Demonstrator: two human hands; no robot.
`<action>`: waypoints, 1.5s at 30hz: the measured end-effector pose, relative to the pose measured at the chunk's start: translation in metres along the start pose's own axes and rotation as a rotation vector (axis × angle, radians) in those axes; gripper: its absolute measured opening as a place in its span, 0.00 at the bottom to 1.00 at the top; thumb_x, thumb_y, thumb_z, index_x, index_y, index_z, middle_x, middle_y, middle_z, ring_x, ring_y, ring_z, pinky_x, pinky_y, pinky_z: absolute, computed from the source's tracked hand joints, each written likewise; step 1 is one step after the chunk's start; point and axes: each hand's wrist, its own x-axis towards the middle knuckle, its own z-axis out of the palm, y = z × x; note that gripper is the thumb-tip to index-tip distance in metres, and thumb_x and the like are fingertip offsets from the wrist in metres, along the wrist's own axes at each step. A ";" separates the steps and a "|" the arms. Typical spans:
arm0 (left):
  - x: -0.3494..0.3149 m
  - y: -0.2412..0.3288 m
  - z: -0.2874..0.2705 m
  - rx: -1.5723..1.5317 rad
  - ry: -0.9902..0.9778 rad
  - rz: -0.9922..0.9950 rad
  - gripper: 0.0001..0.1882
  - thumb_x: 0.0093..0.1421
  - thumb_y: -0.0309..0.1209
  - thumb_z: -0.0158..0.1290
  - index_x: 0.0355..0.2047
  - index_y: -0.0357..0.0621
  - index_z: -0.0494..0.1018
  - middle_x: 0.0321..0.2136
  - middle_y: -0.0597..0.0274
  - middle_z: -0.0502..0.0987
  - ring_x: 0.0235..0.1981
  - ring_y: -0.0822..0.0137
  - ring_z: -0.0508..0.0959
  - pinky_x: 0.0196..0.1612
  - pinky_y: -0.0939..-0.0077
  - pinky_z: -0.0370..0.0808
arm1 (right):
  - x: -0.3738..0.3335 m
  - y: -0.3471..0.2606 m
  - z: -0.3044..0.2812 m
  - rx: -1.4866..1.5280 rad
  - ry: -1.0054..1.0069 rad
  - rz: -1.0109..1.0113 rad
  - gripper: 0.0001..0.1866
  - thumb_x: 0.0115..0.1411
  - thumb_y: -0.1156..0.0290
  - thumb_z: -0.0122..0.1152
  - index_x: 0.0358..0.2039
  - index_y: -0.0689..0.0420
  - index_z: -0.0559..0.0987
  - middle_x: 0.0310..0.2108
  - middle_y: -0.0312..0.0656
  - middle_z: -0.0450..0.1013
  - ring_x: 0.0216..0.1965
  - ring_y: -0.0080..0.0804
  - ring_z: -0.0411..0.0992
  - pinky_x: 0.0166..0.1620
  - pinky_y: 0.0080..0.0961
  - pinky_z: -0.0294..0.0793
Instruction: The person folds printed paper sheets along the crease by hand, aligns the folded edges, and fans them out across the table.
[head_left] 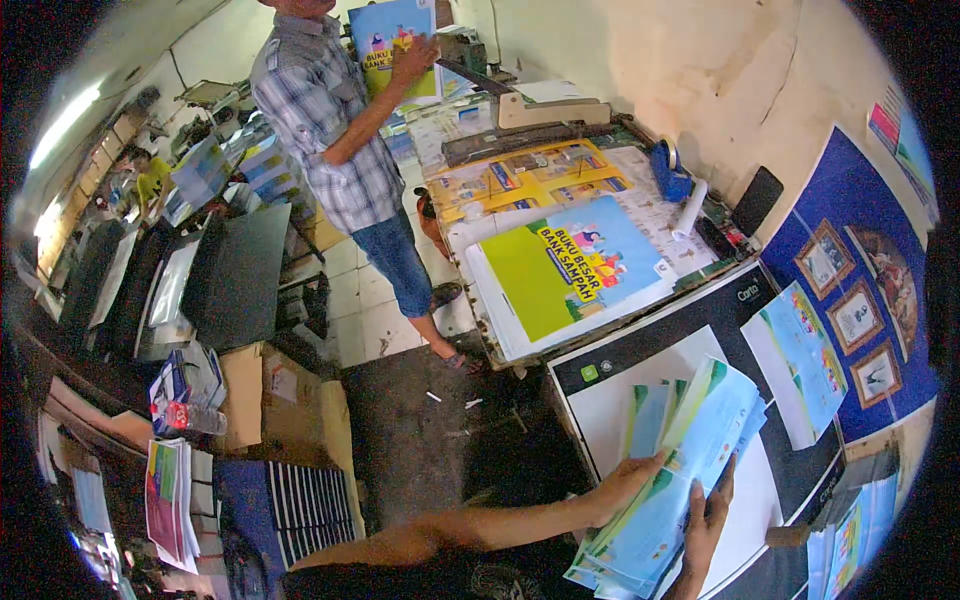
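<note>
A loose stack of light blue and green printed sheets [690,455] is held at a slant over the black-and-white work table [640,375]. My left hand [632,488] reaches across and closes on the stack's left edge. Along its right edge my right hand [708,515] grips it, with fingers over the top sheet. More blue-green sheets [648,410] lie partly hidden under the stack's far left side. Farther off, a pile of large printed covers [575,262], green, yellow and blue, rests on another table.
A person in a checked shirt [330,120] stands at the far table holding a cover [385,40]. Behind the pile sits a paper cutter [550,112]. A tape dispenser [670,175] is near the wall. Dark bound books [305,505] and a cardboard box [290,400] stand left.
</note>
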 end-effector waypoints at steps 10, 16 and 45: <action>-0.005 0.009 -0.005 0.088 0.078 0.173 0.30 0.70 0.55 0.45 0.43 0.37 0.80 0.34 0.61 0.82 0.33 0.75 0.79 0.37 0.78 0.77 | -0.001 -0.001 0.000 0.080 0.001 0.055 0.35 0.67 0.71 0.54 0.70 0.66 0.54 0.72 0.50 0.50 0.69 0.36 0.53 0.69 0.31 0.49; -0.047 0.067 -0.043 0.055 0.179 0.174 0.26 0.70 0.53 0.47 0.41 0.41 0.80 0.32 0.68 0.81 0.29 0.77 0.78 0.37 0.78 0.78 | 0.001 0.049 -0.025 -0.141 -0.002 0.036 0.41 0.60 0.74 0.60 0.72 0.58 0.53 0.71 0.55 0.52 0.71 0.48 0.50 0.71 0.42 0.48; -0.011 0.007 0.005 0.161 0.068 0.173 0.28 0.69 0.54 0.48 0.40 0.40 0.80 0.31 0.66 0.81 0.32 0.73 0.77 0.40 0.72 0.76 | -0.002 0.026 -0.017 0.104 -0.022 0.157 0.41 0.65 0.64 0.60 0.70 0.67 0.51 0.68 0.52 0.53 0.68 0.39 0.53 0.69 0.32 0.49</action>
